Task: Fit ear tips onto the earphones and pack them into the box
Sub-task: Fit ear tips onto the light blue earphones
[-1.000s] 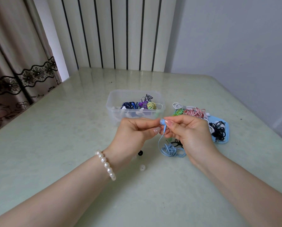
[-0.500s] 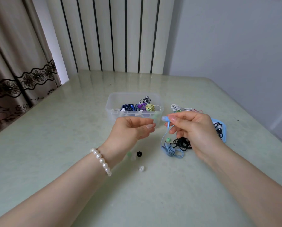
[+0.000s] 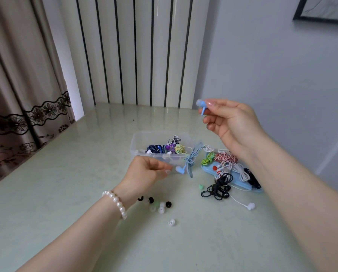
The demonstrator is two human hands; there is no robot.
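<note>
A lone white tip lies on the counter nearest the viewer, below the left wrist with its pearl bracelet. Just past it, under that wrist, loose tips in black, white and pale green sit scattered. The left hand hovers above them, fingers curled with the fingertips drawn together; whether they pinch anything I cannot tell. Just right of its fingertips hangs one blue earbud at the end of the dangling blue cable. Below the right forearm lie a black earphone coil, a white earbud on its wire and a small green tip, with a blue lid behind them heaped with more coiled earphones. Beyond the left hand stands the clear box, holding several bundled sets. Farthest and highest, the right hand pinches the other blue earbud between thumb and forefinger, raised well above the box.
</note>
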